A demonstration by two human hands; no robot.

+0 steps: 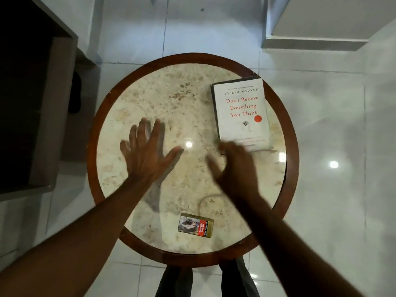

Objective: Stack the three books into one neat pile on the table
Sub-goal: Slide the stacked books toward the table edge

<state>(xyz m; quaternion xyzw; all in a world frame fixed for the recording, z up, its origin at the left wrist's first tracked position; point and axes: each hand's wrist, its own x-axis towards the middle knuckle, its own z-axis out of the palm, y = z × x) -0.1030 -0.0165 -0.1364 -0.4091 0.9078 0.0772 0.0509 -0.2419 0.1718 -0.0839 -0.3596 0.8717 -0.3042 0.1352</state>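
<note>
Lying nearest on the round table [94,133] is a small pack [195,225], flat on the marble top close to the near rim and between the two forearms. Beyond it, the left hand [147,150] is spread wide over the middle-left of the top, fingers splayed and palm down, holding nothing; whether it touches the marble cannot be told. The right hand [236,166] is blurred, fingers loosely curled, and it grips nothing, its fingertips at or just short of the near edge of the white book [241,110]; whether they touch cannot be told. That book lies face up on the far right of the top, with a dark edge showing beneath it along its left and far sides. How many books lie under it cannot be told. Around the table is glossy tiled floor [321,125].
</note>
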